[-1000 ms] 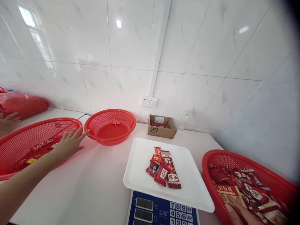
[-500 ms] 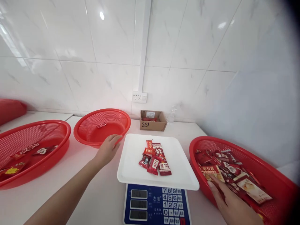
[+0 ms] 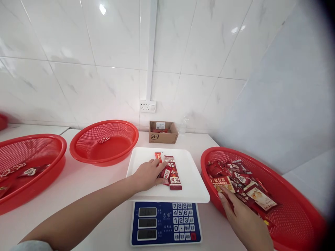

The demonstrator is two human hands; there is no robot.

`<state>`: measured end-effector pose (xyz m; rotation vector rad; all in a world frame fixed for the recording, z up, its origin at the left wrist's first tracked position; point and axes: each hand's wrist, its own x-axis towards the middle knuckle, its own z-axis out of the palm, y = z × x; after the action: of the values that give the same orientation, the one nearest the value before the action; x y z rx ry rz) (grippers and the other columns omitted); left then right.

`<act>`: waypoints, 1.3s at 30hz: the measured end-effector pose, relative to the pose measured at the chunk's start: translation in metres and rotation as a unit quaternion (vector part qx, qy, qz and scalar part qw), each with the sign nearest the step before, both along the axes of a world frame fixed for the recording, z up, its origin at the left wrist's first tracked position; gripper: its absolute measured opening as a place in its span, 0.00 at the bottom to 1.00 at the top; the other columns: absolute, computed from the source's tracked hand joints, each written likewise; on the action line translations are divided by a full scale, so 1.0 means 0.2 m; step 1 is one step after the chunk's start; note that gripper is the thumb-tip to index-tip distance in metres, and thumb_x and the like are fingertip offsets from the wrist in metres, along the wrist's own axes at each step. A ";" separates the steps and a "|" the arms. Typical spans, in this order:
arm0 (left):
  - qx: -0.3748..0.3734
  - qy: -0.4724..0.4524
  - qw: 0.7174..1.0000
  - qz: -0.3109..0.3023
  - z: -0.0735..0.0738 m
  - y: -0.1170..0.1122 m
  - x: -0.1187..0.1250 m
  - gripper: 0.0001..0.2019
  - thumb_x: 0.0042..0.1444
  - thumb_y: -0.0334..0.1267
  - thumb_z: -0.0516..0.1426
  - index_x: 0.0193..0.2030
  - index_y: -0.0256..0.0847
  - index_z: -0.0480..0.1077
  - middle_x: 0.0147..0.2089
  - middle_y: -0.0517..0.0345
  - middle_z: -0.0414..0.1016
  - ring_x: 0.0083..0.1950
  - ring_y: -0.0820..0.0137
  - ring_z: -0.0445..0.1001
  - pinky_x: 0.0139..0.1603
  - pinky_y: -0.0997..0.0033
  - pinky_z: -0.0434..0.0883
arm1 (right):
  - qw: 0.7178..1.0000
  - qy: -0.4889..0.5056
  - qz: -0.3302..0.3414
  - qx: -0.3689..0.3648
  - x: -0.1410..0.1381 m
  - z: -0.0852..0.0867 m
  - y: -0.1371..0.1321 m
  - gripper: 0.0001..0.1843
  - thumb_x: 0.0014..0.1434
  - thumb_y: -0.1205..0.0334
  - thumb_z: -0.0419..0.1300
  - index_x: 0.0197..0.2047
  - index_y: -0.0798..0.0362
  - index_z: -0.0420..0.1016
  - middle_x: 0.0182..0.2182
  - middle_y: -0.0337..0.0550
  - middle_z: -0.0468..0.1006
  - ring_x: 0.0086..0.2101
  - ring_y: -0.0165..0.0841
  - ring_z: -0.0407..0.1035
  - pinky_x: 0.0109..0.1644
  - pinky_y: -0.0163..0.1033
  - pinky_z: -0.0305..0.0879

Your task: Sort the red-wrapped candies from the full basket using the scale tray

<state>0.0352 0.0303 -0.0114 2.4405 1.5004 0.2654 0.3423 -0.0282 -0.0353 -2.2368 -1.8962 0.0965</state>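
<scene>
My left hand [image 3: 150, 175] reaches over the white weighing tray [image 3: 193, 190], its fingers and thumb curled around small red snack packets [image 3: 166, 173] and partly covering them. Beside the fingers lies a longer dark red packet [image 3: 175, 176] with white lettering. Over the near left rim of the right red basket [image 3: 295, 202], my right hand [image 3: 242, 216] has thumb and forefinger closed at the lower edge of an orange-red packet [image 3: 222, 182]. Other dark red packets and a cream-fronted packet [image 3: 261, 197] lie behind it. Under the tray is a blue scale [image 3: 166, 232].
Two more red baskets stand on the left: one farther back [image 3: 104, 161] with a small packet inside, one nearer [image 3: 59, 164] with several packets. Behind the tray are a cardboard box [image 3: 163, 138] and a clear plastic bottle [image 3: 183, 126]. A tiled wall [image 3: 115, 87] closes the back.
My left hand has moved right from beside the tray onto the packets on it. My right hand stays at the same packet in the right basket. The whole view has shifted slightly.
</scene>
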 end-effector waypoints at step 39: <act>-0.030 0.047 0.993 -0.107 0.05 0.13 0.19 0.40 0.46 0.68 0.49 0.61 0.47 0.60 0.67 0.41 0.53 0.67 0.44 0.49 0.61 0.37 0.48 | 1.000 -0.007 0.005 0.013 0.00 0.00 0.00 0.28 0.62 0.47 0.39 0.55 0.46 0.70 0.46 0.45 0.79 0.38 0.42 0.75 0.32 0.41 0.70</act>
<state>0.0729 0.0563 -0.0020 2.5708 1.2476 0.0627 0.3425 -0.0290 -0.0355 -2.2175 -1.9040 0.0560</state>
